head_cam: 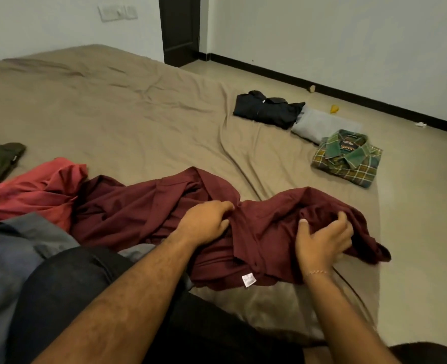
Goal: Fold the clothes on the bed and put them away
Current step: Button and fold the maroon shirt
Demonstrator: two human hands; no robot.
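Head view: unreadable white tag (248,280), maroon garment (143,206).

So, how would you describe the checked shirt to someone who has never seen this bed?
Look at the brown bed and follow its right edge to the row of three folded garments. The checked shirt is the nearest, beside the grey one. It alone has a green and yellow plaid pattern, collar up.

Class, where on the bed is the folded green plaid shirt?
The folded green plaid shirt lies at the bed's right edge, beside the folded grey garment.
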